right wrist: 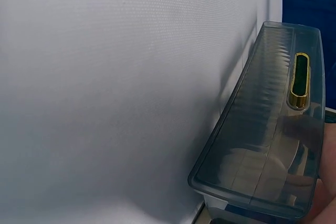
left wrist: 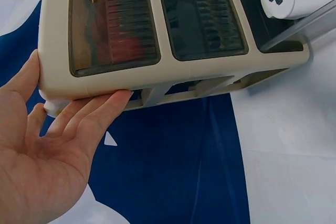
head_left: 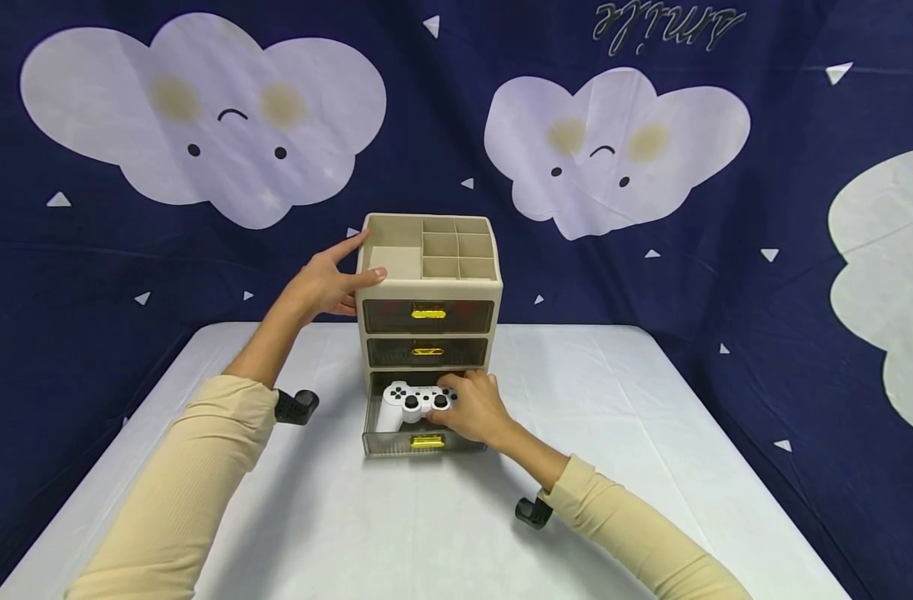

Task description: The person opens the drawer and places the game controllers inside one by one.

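Note:
A beige desktop drawer organizer [head_left: 431,290] stands on the table, its lowest drawer [head_left: 396,445] pulled out. Inside that drawer lies a white game controller [head_left: 393,410] with black sticks and buttons; part of it also shows in the left wrist view. My right hand [head_left: 471,406] reaches in and grips the controller's right end between thumb and fingers. With fairly straight, spread fingers, my left hand [head_left: 323,285] rests on the organizer's upper left corner, thumb over the top edge. The right wrist view shows the drawer's smoky clear front [right wrist: 257,129], with little of the hand visible.
Two closed smoky drawers [head_left: 381,317] with gold handles sit above the pulled-out one. The organizer's top has open compartments [head_left: 440,244]. A white cloth covers the table [head_left: 591,400]; behind hangs a dark blue curtain [head_left: 433,125] with cloud prints.

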